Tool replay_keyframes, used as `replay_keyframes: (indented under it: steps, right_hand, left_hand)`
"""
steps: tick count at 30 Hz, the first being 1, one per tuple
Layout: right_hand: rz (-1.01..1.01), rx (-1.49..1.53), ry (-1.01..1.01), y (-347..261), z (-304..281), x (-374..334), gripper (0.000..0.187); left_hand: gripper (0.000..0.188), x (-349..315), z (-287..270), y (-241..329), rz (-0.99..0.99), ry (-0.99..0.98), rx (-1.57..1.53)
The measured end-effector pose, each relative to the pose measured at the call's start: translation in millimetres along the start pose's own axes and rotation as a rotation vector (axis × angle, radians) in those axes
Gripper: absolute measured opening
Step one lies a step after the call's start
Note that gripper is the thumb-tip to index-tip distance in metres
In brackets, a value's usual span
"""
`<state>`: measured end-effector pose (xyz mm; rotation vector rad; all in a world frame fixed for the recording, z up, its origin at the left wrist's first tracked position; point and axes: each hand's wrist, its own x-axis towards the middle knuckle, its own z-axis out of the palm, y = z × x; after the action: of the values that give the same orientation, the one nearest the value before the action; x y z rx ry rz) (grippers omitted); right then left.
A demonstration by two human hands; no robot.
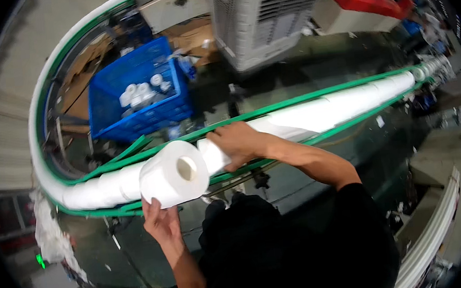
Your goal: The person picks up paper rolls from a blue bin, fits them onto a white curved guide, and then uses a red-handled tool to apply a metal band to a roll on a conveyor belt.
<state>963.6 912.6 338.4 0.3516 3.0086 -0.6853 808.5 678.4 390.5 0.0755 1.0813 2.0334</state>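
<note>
My left hand [161, 222] holds a white toilet paper roll [156, 178] from its near lower side, tilted so that the round end and its hollow core face up and right. This roll is raised in front of the conveyor. Just right of it, my right hand [240, 144] reaches across the belt, fingers and thumb closed around another white roll [213, 152] in the row. More white rolls [332, 114] lie end to end along the conveyor on both sides of my hands. The part of the row under my right hand is hidden.
Green guide rails [292, 103] edge the conveyor, which curves away at the left. Behind it stands a blue crate [140, 119] with several small white rolls inside. A large grey-white air cooler [264, 26] stands farther back. Long white tubes [433, 236] lie at the lower right.
</note>
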Motion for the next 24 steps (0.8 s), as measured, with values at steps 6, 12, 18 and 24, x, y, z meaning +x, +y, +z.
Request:
replay_keyframes:
  steps: [6, 12, 18, 24]
  right_hand:
    - [0.072, 0.005, -0.015, 14, -4, -27, 0.079]
    - [0.094, 0.043, -0.023, 19, -4, -35, 0.079]
    - [0.118, 0.061, -0.12, 13, -16, -28, 0.08]
    - [0.111, 0.08, -0.056, -1, -33, -31, 0.085]
  left_hand:
    - [0.068, 17, 10, -23, -0.004, -0.068, 0.225]
    - [0.063, 21, 16, -24, 0.124, -0.119, 0.668]
    - [0.058, 31, 3, -51, 0.038, -0.163, 0.715]
    - [0.054, 37, -16, -50, 0.337, -0.136, 1.394]
